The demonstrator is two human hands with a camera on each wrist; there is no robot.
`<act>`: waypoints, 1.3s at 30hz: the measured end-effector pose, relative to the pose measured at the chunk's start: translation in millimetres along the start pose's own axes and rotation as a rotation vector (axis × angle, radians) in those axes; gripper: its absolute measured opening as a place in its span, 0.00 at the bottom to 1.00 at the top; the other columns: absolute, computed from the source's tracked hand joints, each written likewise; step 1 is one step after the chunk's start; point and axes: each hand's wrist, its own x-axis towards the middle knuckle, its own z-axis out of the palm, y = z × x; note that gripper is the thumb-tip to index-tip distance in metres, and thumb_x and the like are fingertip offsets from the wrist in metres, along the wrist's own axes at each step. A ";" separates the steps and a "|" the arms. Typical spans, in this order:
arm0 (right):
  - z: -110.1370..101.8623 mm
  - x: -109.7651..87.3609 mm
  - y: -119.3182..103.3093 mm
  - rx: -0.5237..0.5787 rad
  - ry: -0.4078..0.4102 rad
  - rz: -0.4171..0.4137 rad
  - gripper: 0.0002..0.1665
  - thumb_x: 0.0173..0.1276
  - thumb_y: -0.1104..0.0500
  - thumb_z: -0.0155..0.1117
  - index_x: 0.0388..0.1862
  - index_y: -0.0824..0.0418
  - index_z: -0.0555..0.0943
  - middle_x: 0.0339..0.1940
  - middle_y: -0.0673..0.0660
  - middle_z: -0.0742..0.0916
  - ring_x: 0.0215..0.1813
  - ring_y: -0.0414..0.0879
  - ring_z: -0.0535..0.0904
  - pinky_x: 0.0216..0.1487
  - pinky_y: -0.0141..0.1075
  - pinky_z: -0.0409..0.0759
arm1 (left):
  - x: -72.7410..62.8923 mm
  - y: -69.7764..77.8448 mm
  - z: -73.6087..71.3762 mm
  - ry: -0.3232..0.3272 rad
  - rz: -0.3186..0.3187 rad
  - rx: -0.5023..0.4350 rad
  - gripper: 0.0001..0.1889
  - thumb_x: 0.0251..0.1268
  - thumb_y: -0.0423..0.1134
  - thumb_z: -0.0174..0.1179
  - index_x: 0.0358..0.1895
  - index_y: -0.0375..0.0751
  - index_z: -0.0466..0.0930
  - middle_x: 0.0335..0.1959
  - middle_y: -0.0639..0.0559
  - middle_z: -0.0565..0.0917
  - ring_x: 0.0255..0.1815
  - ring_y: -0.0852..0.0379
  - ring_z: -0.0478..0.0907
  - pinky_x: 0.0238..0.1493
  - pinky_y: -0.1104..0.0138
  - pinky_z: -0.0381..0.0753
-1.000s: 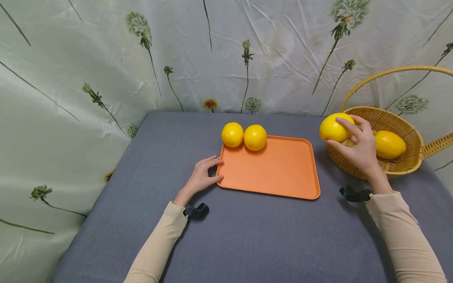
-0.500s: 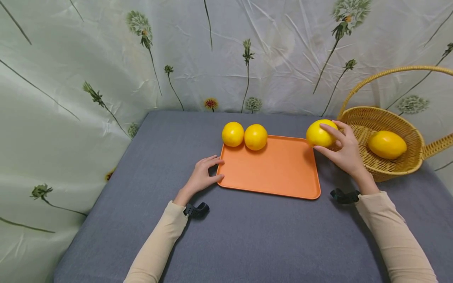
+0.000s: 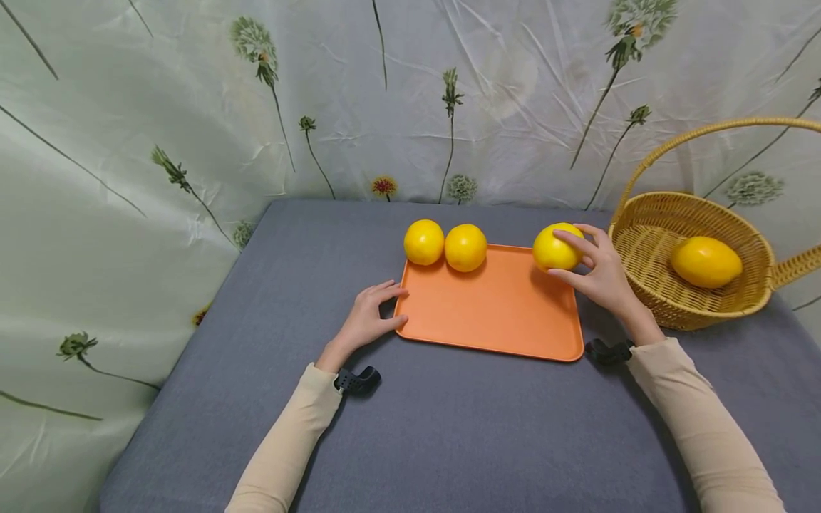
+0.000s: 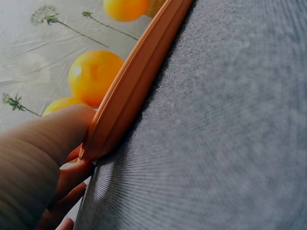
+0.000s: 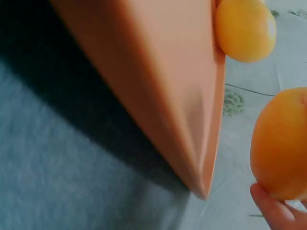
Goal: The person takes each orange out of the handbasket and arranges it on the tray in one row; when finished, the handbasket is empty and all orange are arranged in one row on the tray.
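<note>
In the head view, my right hand [image 3: 599, 274] holds a yellow lemon [image 3: 554, 248] between thumb and fingers. It hangs over the back right corner of the orange tray [image 3: 487, 313], casting a shadow there; the right wrist view shows the lemon [image 5: 280, 143] apart from the tray. Two more lemons sit side by side at the tray's back left corner, the outer lemon [image 3: 423, 242] and the inner lemon [image 3: 465, 248]. My left hand [image 3: 367, 317] rests on the tray's left edge, thumb and fingertips spread along the rim [image 4: 129, 91].
A wicker basket [image 3: 686, 320] with a tall arched handle stands right of the tray, with one lemon [image 3: 707, 262] inside. Grey cloth [image 3: 462, 427] covers the table. Behind it hangs a pale flowered curtain [image 3: 513, 142].
My right hand has carried the lemon leftward from over the basket to over the tray's back right corner. The left hand has stayed on the tray's edge.
</note>
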 end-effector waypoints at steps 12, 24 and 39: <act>8.1 7.2 7.2 -0.017 -0.138 0.016 0.37 0.50 0.63 0.74 0.62 0.57 0.75 0.65 0.70 0.65 0.64 0.66 0.64 0.48 0.67 0.74 | 0.4 -0.3 0.4 -0.001 -0.003 0.001 0.25 0.52 0.43 0.68 0.55 0.40 0.79 0.58 0.44 0.80 0.68 0.46 0.68 0.70 0.46 0.60; 15.9 29.2 -11.2 -0.064 -0.232 -0.045 0.38 0.47 0.62 0.76 0.60 0.54 0.76 0.64 0.68 0.68 0.62 0.63 0.66 0.50 0.56 0.77 | 1.0 0.6 0.4 -0.010 -0.018 -0.004 0.25 0.53 0.42 0.68 0.56 0.40 0.78 0.59 0.44 0.79 0.69 0.46 0.67 0.71 0.45 0.58; 40.9 45.3 -10.1 -0.062 -0.419 -0.060 0.39 0.52 0.57 0.74 0.64 0.56 0.72 0.64 0.69 0.68 0.63 0.63 0.66 0.53 0.55 0.76 | 0.9 -0.8 -0.7 -0.008 0.003 -0.011 0.25 0.52 0.42 0.68 0.56 0.39 0.79 0.59 0.43 0.79 0.68 0.45 0.68 0.70 0.46 0.59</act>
